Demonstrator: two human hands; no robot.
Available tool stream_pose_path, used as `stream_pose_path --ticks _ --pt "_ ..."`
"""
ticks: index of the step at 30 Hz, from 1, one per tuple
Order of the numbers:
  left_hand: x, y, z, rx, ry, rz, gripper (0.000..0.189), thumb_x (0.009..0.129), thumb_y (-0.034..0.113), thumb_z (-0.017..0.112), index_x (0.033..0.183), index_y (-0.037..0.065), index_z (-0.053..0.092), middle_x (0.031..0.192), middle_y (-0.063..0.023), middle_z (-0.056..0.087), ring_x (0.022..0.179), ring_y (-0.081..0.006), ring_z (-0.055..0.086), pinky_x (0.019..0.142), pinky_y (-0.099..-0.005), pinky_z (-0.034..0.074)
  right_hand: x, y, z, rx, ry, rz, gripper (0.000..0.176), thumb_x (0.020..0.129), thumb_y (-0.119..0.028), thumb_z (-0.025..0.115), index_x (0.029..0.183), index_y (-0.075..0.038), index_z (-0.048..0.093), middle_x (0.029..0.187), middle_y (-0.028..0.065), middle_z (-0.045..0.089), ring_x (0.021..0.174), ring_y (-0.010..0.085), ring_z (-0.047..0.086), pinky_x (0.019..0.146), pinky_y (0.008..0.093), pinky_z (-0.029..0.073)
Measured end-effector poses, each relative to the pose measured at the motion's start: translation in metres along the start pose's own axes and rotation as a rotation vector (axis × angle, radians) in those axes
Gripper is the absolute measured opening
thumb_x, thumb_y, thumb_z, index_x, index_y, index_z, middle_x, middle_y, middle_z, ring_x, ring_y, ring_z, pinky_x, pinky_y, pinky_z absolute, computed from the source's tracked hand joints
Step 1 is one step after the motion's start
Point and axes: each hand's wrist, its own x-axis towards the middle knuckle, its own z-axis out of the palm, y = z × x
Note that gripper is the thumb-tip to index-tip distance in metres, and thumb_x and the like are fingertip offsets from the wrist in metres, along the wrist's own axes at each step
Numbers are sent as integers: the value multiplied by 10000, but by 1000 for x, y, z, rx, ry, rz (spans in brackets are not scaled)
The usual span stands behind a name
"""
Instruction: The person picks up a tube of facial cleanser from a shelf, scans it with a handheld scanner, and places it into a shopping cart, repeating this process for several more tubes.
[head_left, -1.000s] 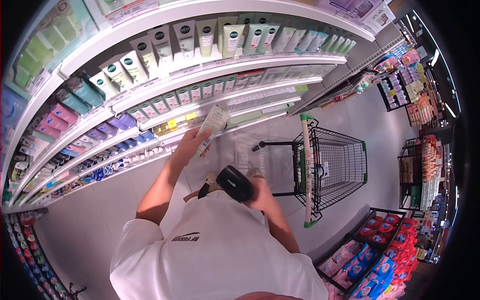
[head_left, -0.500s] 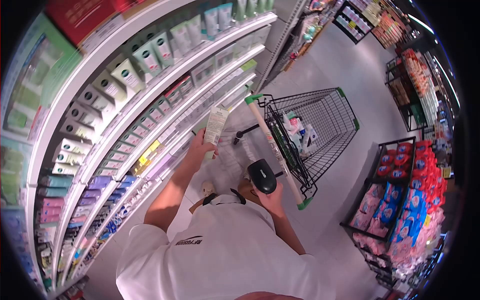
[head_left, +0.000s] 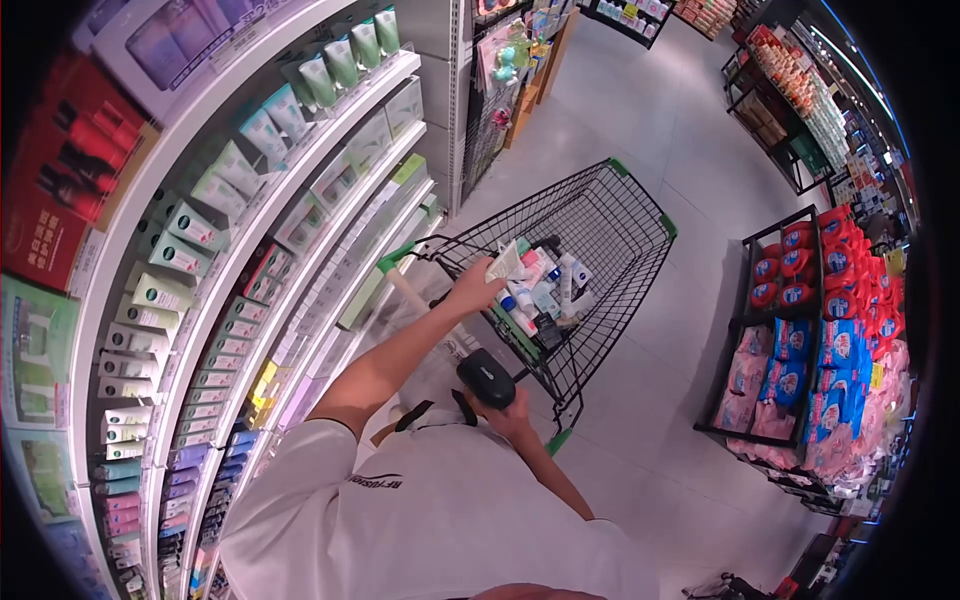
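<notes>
White shelving (head_left: 250, 230), stocked with boxed and tubed skincare, runs along my left. The black wire shopping cart (head_left: 625, 215) stands just ahead with its green-capped handle (head_left: 400, 268) toward me. Its basket carries a loose layer of tubes and boxes (head_left: 548, 292).

Change since half a second ago: my left hand then held the tube up in front of the shelves, with the cart off to the right. My view has since swung onto the cart. My left hand (head_left: 472, 288) now reaches over the near end of the basket, clamped on the pale tube (head_left: 503, 262).

Meaning: the tube is away from the shelving and above the cart's contents, gripped and not lying among them.

My right hand (head_left: 512, 408) stays near my chest, well apart from the left, closed around the black handheld scanner (head_left: 486, 378) as before.
</notes>
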Motion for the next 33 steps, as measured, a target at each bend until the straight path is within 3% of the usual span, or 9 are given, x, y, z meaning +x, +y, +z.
stream_pose_path --ticks 1,2,3,6,15,18,23,30,33 --pt "23 -12 11 2 1 2 504 889 242 681 1319 33 519 933 -86 671 610 -124 634 458 -283 479 2 4 -4 222 -26 143 312 763 -137 807 1040 -35 706 875 107 729 775 189 691 745 335 545" --pt "45 -23 22 173 20 -59 543 861 323 668 1297 24 545 986 -154 689 773 -231 673 638 -364 520 5 8 -6 445 -53 286 299 778 -126 794 1044 -22 704 864 102 729 779 186 687 759 338 545" --pt "61 -28 29 344 39 -122 596 832 404 656 1276 15 572 1038 -223 708 936 -338 713 817 -445 561 9 11 -3 428 58 99 264 797 -107 771 1031 -6 702 850 99 727 766 170 671 748 333 536" --pt "82 -28 44 573 48 -184 635 825 482 603 1273 32 595 1134 -255 687 1077 -416 660 951 -486 503 11 23 -11 305 -44 40 215 858 -78 714 1058 -3 690 874 57 716 707 131 642 670 316 543" --pt "64 -31 60 416 -121 -32 574 921 437 622 1302 12 554 1171 -194 677 1078 -381 653 907 -432 508 28 6 -47 255 -198 -117 249 771 -116 731 993 -17 675 790 117 674 666 194 637 653 334 507" --pt "33 -17 42 466 3 190 511 896 347 662 1292 36 577 1079 -159 695 1031 -367 657 869 -427 517 33 8 -52 210 -173 -163 245 764 -125 735 981 -24 680 795 122 681 672 228 645 661 334 513" --pt "-30 -24 1 882 331 560 402 850 262 685 1184 42 634 1163 -129 652 1227 -321 522 1050 -461 403 37 15 -51 94 -189 -123 217 745 -133 755 939 -45 709 810 139 700 703 281 693 683 357 533" --pt "-61 -54 -3 851 457 617 265 832 249 662 1021 65 647 1077 -89 617 1161 -286 531 1111 -501 336 60 -24 -13 375 -41 20 176 805 -41 777 922 -1 653 764 54 684 656 157 656 632 314 525" --pt "-64 -52 -4 857 428 637 248 809 233 654 973 52 610 1105 -94 601 1204 -295 517 1112 -507 345 54 1 11 439 -24 204 341 825 -16 772 1082 25 551 883 86 667 743 168 663 675 304 534"
